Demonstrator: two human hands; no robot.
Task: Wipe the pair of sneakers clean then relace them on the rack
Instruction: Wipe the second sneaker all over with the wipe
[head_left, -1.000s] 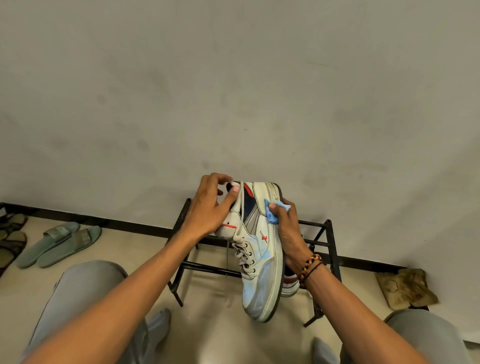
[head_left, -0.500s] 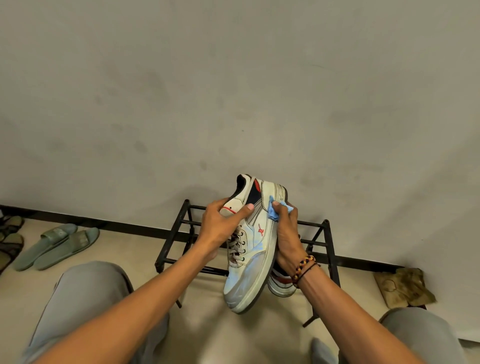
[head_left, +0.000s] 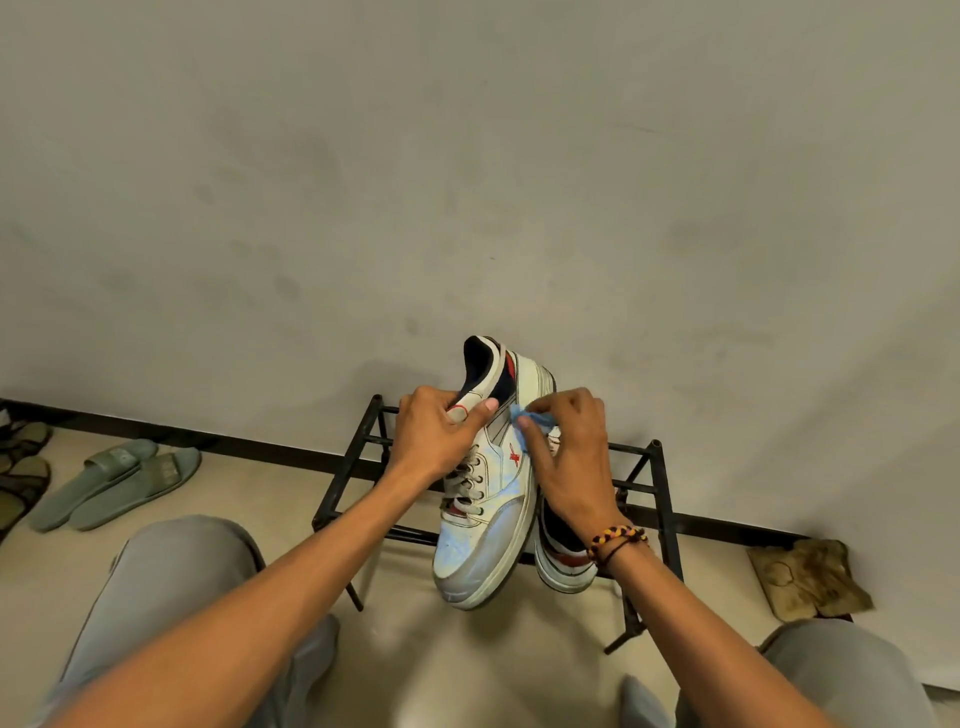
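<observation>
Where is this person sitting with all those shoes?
Probably a home entryway. A black metal shoe rack stands against a plain wall, green slides lie on the floor, and a sneaker is being wiped.

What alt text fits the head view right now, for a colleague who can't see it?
A left hand holds a white, navy and red laced sneaker above a black metal shoe rack, while the right hand presses a small blue cloth to its side. The second sneaker sits on the rack.
</observation>
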